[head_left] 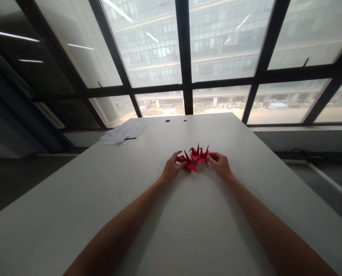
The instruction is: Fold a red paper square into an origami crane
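A small cluster of red folded-paper cranes sits on the grey table, a little beyond its middle. My left hand pinches the left crane of the cluster with thumb and fingertips. My right hand pinches the right edge of the cluster, its fingers curled round the red paper. Both forearms stretch out over the tabletop towards the cranes.
A loose stack of white papers with a dark pen lies at the table's far left corner. Two small dark round spots mark the far edge. Large dark-framed windows stand behind the table, and the floor drops away on both sides.
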### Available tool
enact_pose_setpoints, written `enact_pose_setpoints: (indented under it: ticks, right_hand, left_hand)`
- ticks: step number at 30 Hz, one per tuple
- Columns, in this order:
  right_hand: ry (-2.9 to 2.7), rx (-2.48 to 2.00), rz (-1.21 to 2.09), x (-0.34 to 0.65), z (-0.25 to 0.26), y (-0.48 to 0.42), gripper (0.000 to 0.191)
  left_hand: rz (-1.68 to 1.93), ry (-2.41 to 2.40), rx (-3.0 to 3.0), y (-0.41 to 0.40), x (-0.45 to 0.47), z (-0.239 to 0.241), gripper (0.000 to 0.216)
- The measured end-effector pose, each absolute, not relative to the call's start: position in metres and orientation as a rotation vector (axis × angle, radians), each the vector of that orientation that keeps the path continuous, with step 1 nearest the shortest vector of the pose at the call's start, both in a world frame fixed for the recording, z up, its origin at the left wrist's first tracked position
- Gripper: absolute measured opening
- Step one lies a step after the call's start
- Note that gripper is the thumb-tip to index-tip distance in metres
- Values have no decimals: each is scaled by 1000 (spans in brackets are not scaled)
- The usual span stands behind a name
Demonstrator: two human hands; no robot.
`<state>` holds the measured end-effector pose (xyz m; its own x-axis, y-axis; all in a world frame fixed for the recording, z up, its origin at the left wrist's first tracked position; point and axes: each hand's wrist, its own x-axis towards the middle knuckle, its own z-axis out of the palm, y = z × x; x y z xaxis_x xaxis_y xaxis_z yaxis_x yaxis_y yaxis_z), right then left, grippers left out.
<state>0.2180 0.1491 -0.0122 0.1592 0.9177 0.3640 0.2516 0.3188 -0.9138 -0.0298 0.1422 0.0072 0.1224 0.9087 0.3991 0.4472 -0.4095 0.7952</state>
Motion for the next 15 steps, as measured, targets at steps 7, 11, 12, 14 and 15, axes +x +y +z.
enact_pose_setpoints:
  ticks: [7, 11, 12, 14, 15]
  right_hand:
    - [-1361, -1233, 579, 215, -14, 153, 37]
    - [-1321, -1236, 527, 216, -13, 151, 37]
    - [-1300, -1236, 516, 216, -12, 150, 37]
    - [-1238, -1240, 489, 217, -11, 148, 38]
    - [-1202, -1242, 473, 218, -11, 148, 38]
  left_hand:
    - [1293, 1351, 1942, 139, -28, 13, 28]
    - [1358, 1389, 1908, 139, -29, 14, 27]
    - [1379, 1390, 1888, 139, -30, 14, 31]
    - [1420, 1364, 1827, 138, -31, 15, 39]
    - [1430, 1325, 1791, 138, -32, 15, 42]
